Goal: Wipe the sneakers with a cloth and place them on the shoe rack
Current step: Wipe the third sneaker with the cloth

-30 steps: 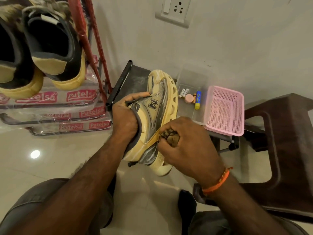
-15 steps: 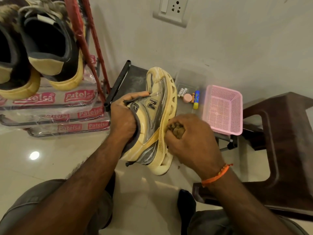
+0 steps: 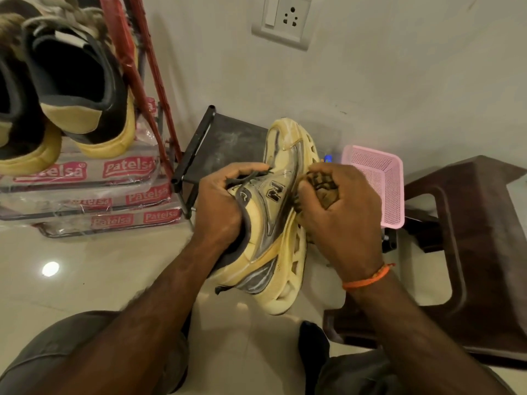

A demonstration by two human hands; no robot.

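Clearly held up between both hands, above the pale tiled floor [image 3: 85,280]: a yellowed sneaker [image 3: 273,223], toe pointing away toward the wall, heel toward the knees, sole turned to the right. Left hand [image 3: 219,206] thrust into the collar, fingers [image 3: 245,168] curled over the tongue and dark laces, gripping the upper firmly. Right hand [image 3: 339,212] clenched around a bunched brown patterned cloth [image 3: 320,186], fingers folded tight over it, the wad pressed against the sole edge at mid-length. Orange thread band [image 3: 368,277] around the right wrist.

Off to the upper left, a red-framed shoe rack [image 3: 142,89] carrying two dark sneakers with yellow soles [image 3: 82,92], heels outward, resting on plastic-wrapped tiers printed with "Patelsa". Just beyond the held sneaker, a low dark shelf [image 3: 222,141] beside the rack. Right of the hands, a pink mesh basket [image 3: 379,183], with a small blue item [image 3: 328,158] peeking out beside it, too hidden to identify. Further right, a dark brown plastic stool [image 3: 470,238]. On the wall above, a white switch and socket plate [image 3: 282,21].
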